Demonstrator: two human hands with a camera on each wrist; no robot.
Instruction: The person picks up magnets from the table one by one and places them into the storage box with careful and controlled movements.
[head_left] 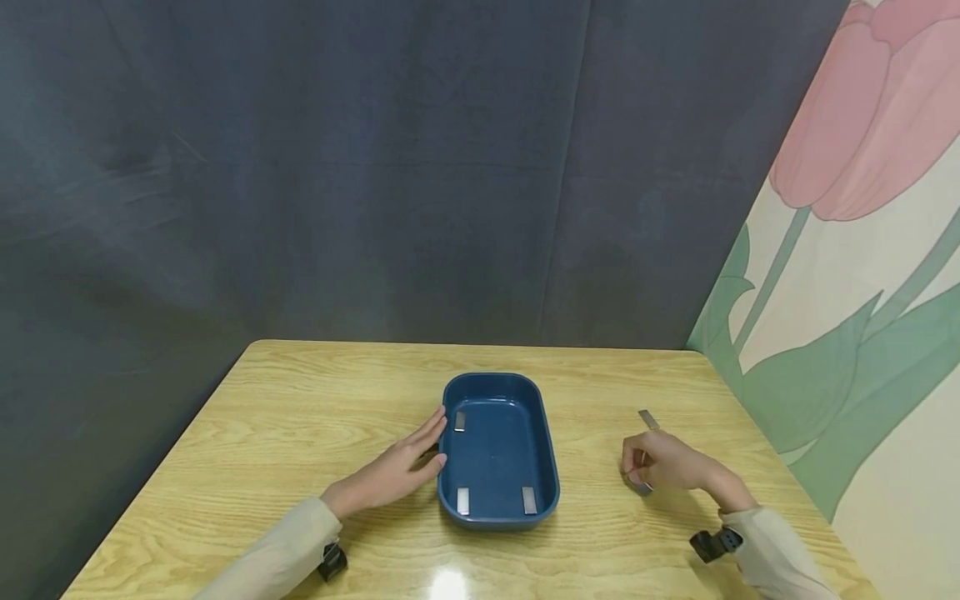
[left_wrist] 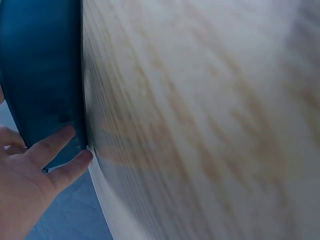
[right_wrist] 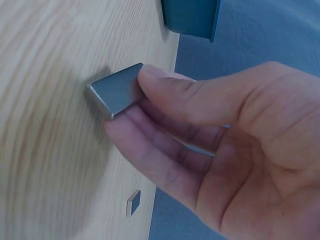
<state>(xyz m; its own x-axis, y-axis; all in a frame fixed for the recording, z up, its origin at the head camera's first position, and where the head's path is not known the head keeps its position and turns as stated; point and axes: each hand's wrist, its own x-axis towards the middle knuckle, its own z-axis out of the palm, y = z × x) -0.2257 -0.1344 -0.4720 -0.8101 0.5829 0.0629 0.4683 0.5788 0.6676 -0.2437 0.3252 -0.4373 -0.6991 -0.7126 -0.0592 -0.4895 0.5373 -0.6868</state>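
Pinching a flat metal block point(right_wrist: 115, 91) in my right grip point(head_left: 667, 461), right of the blue tray point(head_left: 491, 458) | likely stiff, slick; I'd hold opposite edges | left grip point(head_left: 393, 475), fingers extended, touches tray

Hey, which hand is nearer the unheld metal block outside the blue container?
Right. The right hand is just this side of that metal block, pinching a second block; the left hand is farther off, touching the left side of the blue container.
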